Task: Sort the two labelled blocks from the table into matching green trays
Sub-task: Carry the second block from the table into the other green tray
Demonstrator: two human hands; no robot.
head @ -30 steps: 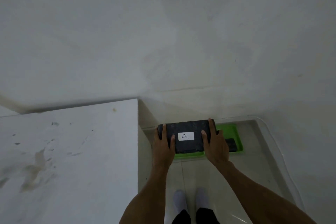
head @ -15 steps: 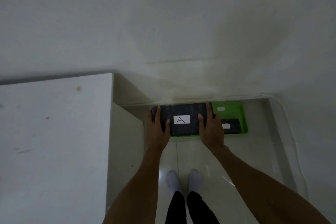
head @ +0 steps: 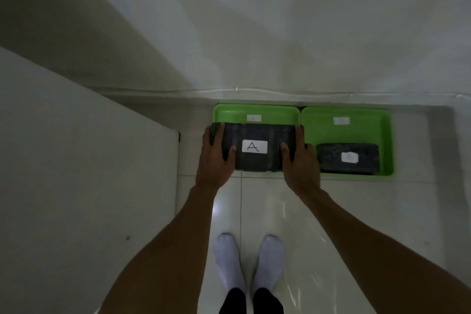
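Left hand (head: 215, 160) and right hand (head: 300, 163) each grip an end of block A (head: 254, 149) over the left green tray (head: 254, 109); second block (head: 349, 158) lies in the right green tray (head: 384, 140).

Block A (head: 257, 150) is hiding most of the left tray (head: 254, 111), incl. its near rim. Tray labels and the right block's label (head: 349, 157) are too blurry to read. Both forearms are running off the frame's near edge.

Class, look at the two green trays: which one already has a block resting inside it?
The right-hand tray: a dark block lies inside it.
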